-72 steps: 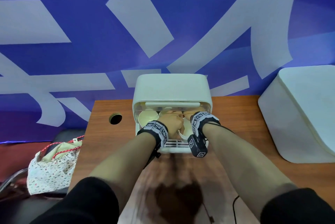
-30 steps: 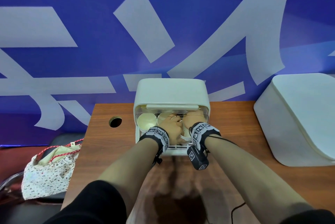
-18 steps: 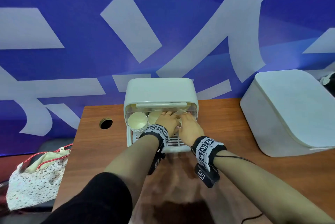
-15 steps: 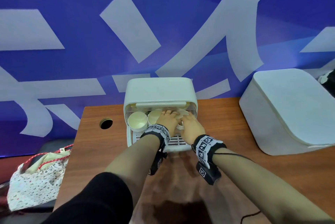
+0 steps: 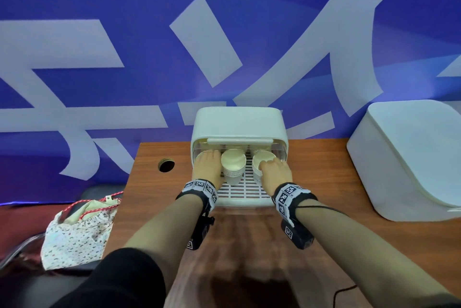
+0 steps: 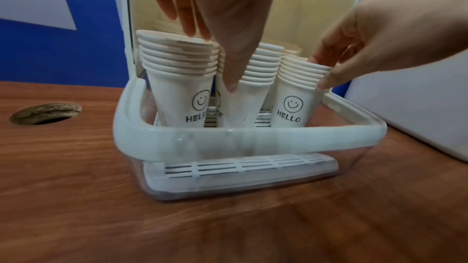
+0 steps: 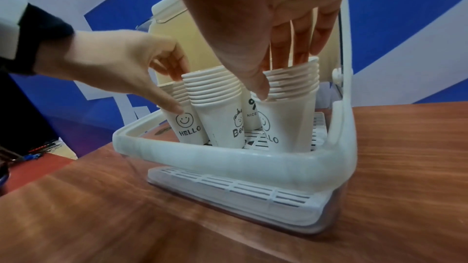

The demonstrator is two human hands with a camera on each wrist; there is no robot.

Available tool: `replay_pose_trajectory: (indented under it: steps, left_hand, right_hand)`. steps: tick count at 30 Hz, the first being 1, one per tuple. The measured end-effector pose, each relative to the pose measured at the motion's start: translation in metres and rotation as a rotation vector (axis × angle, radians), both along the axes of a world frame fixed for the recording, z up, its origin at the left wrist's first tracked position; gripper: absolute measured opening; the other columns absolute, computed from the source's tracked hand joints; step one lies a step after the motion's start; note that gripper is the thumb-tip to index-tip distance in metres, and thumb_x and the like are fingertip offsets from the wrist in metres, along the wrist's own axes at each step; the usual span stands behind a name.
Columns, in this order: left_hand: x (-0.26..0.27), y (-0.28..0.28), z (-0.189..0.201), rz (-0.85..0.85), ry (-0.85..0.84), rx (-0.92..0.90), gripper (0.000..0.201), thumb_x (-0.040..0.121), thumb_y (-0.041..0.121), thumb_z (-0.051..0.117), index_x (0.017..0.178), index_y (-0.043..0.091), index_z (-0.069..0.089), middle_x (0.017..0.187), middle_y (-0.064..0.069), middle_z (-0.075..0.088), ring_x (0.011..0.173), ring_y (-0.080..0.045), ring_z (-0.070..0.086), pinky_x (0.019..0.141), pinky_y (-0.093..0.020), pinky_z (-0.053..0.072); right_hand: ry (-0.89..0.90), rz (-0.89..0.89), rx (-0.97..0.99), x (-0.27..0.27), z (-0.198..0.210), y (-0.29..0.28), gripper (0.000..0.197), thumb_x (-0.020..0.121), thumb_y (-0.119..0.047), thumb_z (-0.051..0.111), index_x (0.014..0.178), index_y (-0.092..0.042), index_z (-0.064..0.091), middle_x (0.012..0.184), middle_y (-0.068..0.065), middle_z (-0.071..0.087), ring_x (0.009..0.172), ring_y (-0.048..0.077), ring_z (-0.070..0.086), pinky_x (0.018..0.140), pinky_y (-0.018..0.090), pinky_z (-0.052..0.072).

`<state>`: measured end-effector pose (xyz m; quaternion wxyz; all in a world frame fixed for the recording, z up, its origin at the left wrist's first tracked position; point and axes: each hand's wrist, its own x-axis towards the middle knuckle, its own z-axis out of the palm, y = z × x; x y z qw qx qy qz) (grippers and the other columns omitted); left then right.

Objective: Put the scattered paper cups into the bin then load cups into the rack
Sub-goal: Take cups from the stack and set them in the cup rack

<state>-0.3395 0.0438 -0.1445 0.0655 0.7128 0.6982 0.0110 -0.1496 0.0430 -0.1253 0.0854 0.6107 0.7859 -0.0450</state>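
Observation:
The white rack (image 5: 239,204) stands at the back of the table with its lid (image 5: 239,123) raised. Three stacks of white paper cups stand upright on its slatted floor. My left hand (image 5: 208,164) grips the top of the left stack (image 6: 177,91), fingers behind the rim and thumb in front. The middle stack (image 5: 233,165) stands free between my hands. My right hand (image 5: 270,166) grips the right stack (image 7: 288,119), thumb on its front and fingers over the rim. Another cup (image 7: 250,115) marked NICE shows behind these stacks.
A large white bin (image 5: 411,158) lies on the table to the right of the rack. There is a round cable hole (image 5: 166,165) in the wooden table (image 5: 249,245) to the left. A floral bag (image 5: 77,230) sits beyond the table's left edge. A blue wall rises close behind.
My hands were together at the middle of the rack; they have moved apart, the left onto the left stack and the right onto the right stack, uncovering the middle stack.

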Motion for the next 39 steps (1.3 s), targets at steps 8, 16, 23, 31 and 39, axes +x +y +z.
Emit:
replay_pose_trajectory:
  steps: [8, 16, 23, 31, 39]
  left_hand:
    - [0.006, 0.003, 0.002, 0.089, 0.005, -0.221, 0.037, 0.096, 0.011, 0.043, 0.132, 0.015, 0.041, 0.110, -0.010, 0.065, 0.099, -0.029, 0.064, 0.075, -0.036, 0.049]
    - [0.016, 0.002, 0.002, 0.054, -0.007, -0.209, 0.038, 0.094, 0.006, 0.045, 0.131, 0.013, 0.043, 0.108, -0.009, 0.065, 0.096, -0.029, 0.065, 0.083, -0.038, 0.051]
    - [0.006, -0.001, 0.007, 0.050, 0.044, -0.211, 0.037, 0.093, 0.006, 0.048, 0.129, 0.012, 0.044, 0.113, -0.007, 0.064, 0.099, -0.028, 0.064, 0.079, -0.037, 0.049]
    - [0.009, -0.001, 0.013, 0.136, -0.048, -0.130, 0.049, 0.089, 0.017, 0.057, 0.133, 0.012, 0.036, 0.118, -0.008, 0.059, 0.105, -0.027, 0.061, 0.073, -0.035, 0.048]
    - [0.014, 0.006, 0.012, -0.101, 0.024, -0.210, 0.032, 0.091, 0.017, 0.059, 0.123, 0.018, 0.061, 0.128, -0.007, 0.046, 0.109, -0.029, 0.058, 0.089, -0.036, 0.050]
  right_hand:
    - [0.030, -0.027, -0.002, -0.009, 0.006, 0.002, 0.034, 0.088, 0.000, 0.042, 0.105, -0.014, 0.068, 0.104, 0.006, 0.069, 0.101, 0.027, 0.060, 0.097, 0.034, 0.038]
    - [0.063, -0.083, -0.030, -0.005, 0.004, 0.005, 0.030, 0.089, -0.003, 0.043, 0.107, -0.014, 0.066, 0.106, 0.006, 0.068, 0.103, 0.025, 0.060, 0.100, 0.033, 0.038]
    - [0.081, -0.114, -0.049, -0.006, 0.005, 0.005, 0.029, 0.091, -0.003, 0.042, 0.108, -0.011, 0.064, 0.111, 0.009, 0.066, 0.108, 0.028, 0.057, 0.097, 0.034, 0.040]
    - [0.257, -0.104, 0.023, -0.021, 0.000, 0.009, 0.047, 0.080, -0.021, 0.066, 0.124, -0.017, 0.052, 0.122, 0.005, 0.059, 0.114, 0.025, 0.055, 0.091, 0.033, 0.045]
    - [0.250, -0.018, 0.001, -0.036, -0.006, 0.013, 0.027, 0.092, -0.013, 0.055, 0.116, -0.013, 0.067, 0.124, 0.006, 0.052, 0.120, 0.024, 0.048, 0.097, 0.030, 0.039]
